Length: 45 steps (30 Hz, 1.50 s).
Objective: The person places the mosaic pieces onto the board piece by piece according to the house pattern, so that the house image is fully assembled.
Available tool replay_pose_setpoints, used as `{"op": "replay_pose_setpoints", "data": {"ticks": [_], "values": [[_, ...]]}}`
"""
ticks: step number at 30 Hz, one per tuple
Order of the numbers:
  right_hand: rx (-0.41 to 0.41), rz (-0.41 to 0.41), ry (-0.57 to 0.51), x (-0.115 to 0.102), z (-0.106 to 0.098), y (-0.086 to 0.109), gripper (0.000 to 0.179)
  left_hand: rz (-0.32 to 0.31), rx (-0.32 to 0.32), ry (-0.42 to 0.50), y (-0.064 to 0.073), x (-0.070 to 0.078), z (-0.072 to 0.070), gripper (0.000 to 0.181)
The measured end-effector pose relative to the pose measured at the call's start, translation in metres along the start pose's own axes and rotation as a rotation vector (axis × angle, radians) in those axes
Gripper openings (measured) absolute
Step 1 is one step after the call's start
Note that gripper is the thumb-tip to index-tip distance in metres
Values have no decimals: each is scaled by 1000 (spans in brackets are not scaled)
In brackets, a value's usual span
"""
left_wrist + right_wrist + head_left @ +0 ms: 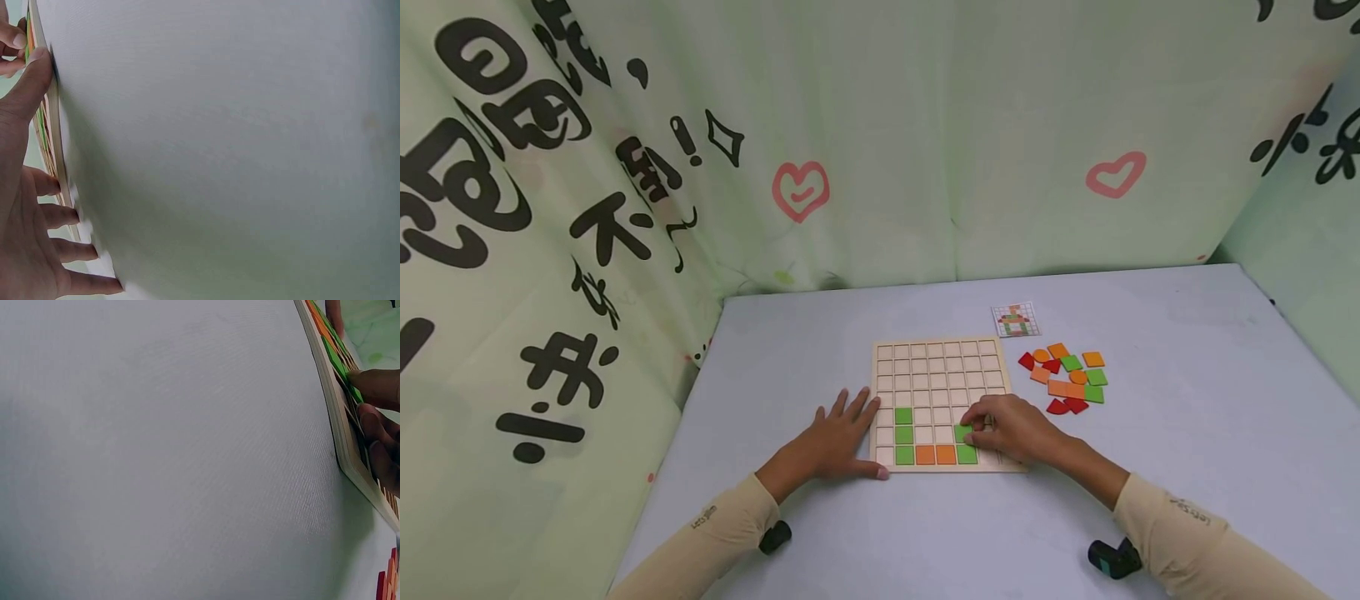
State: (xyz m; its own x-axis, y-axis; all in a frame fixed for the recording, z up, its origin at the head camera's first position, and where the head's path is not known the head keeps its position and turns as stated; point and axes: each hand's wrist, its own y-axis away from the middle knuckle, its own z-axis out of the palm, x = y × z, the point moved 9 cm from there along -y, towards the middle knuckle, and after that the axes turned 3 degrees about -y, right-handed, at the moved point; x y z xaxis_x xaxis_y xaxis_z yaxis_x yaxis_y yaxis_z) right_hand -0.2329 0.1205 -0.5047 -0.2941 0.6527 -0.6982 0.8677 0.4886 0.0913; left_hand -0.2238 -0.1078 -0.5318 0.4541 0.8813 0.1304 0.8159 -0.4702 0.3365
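A square wooden grid board (940, 367) lies on the table. Green square tiles (904, 435) stand in a column near its left side, and two orange square tiles (936, 455) lie in the bottom row. My left hand (831, 442) spreads its fingers along the board's left edge, the thumb at the lower corner. With thumb and index finger, my right hand (1011, 427) pinches a green square tile (962, 432) just above another green tile (967, 455) in the bottom row. In the right wrist view the fingertips meet a green tile (359, 395) at board level.
Right of the board lie loose orange, green and red tiles (1066, 388), some square, some round or wedge-shaped. A small pattern card (1016, 319) rests beyond the board's top right corner. Printed curtains (955, 167) border the white table (1180, 400).
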Motion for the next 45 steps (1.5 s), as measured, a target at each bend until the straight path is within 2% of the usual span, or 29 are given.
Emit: {"op": "replay_pose_setpoints", "data": {"ticks": [11, 18, 22, 31, 37, 45], "values": [[9, -1, 18, -1, 0, -2, 23, 2, 1, -4, 2, 2, -3, 114], [25, 44, 29, 2, -1, -2, 21, 4, -1, -6, 2, 2, -3, 114], [27, 42, 25, 1, -1, -2, 20, 4, -3, -10, 1, 1, -1, 114], [-19, 33, -18, 2, -6, 2, 28, 3, -7, 3, 2, 2, -3, 114], [-37, 34, -70, 17, -18, 9, 35, -8, -18, -2, 1, 3, -3, 114], [71, 38, -54, 50, -58, 26, 34, -11, -22, 2, 2, 3, -4, 114]]}}
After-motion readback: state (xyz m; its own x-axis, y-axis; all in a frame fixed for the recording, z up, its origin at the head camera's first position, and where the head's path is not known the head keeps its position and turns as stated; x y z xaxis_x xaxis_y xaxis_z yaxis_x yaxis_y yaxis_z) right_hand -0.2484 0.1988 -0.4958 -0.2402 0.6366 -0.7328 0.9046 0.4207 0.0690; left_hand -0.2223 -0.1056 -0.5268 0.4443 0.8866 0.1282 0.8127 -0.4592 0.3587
